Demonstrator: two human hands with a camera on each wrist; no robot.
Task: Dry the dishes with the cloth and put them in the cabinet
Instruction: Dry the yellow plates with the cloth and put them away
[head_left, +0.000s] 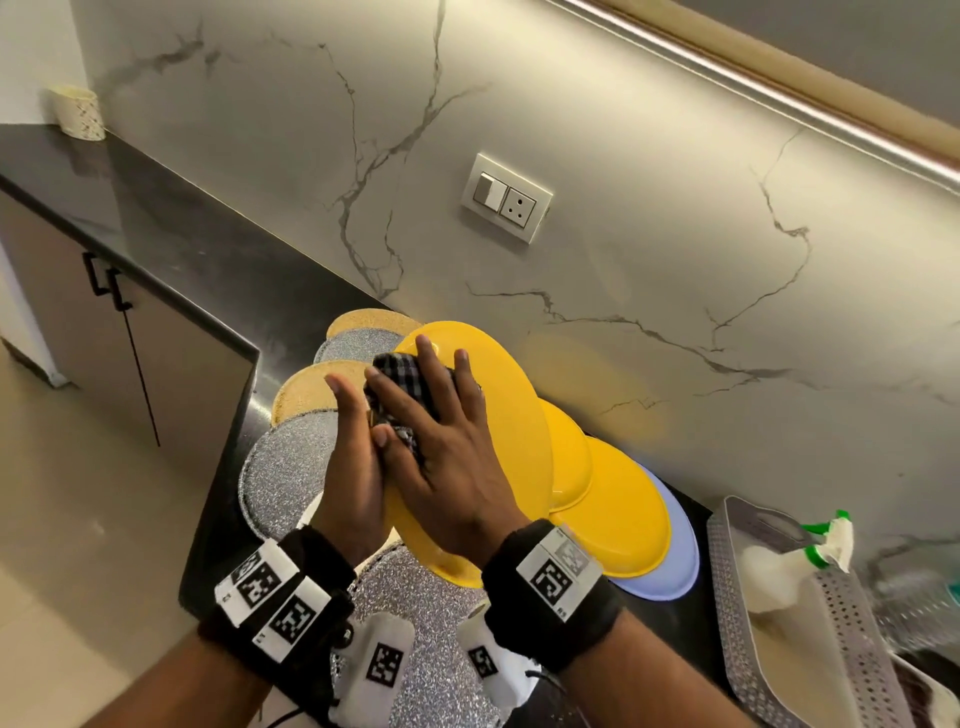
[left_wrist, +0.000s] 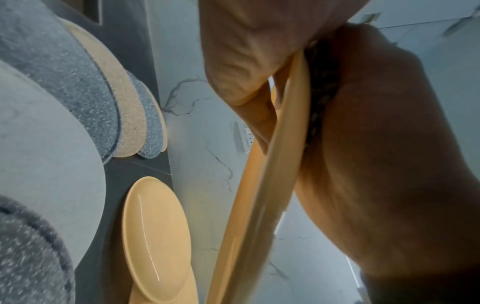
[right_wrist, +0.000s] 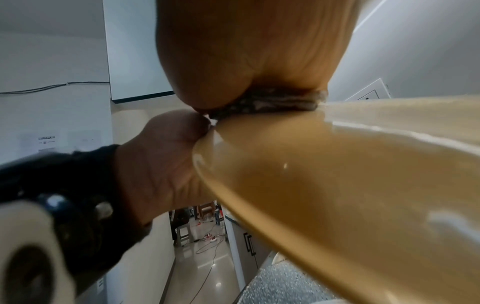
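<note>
Nearest the camera, both wrists wear black bands with printed square markers. The left hand (head_left: 356, 470) supports a large yellow plate (head_left: 511, 415) at its left rim: the palm lies against the underside, the fingers extend straight along the back, and the thumb (head_left: 382, 435) hooks over the front edge. The plate is lifted off the counter (head_left: 171, 234) and tilted on edge. The right hand (head_left: 444, 457) lies flat on the plate's upper face, fingers spread and straight, pressing a folded checked cloth (head_left: 402, 382) against it; the right wrist view shows the cloth (right_wrist: 270, 101) squeezed between palm and plate.

Below the hands, round glittery silver and gold placemats (head_left: 291, 457) overlap along the counter's front edge near its corner. Just right of the lifted plate, two more yellow plates (head_left: 618, 509) lie overlapped on a pale blue plate (head_left: 680, 551), close to the back wall. Further right, a grey perforated basket (head_left: 841, 613) holds a white spray bottle with a green collar (head_left: 826, 545). On the marble wall sits a switch and socket panel (head_left: 506, 197). At the counter's far left end stands a small cream container (head_left: 78, 111), with grey cabinet doors (head_left: 104, 332) below.
</note>
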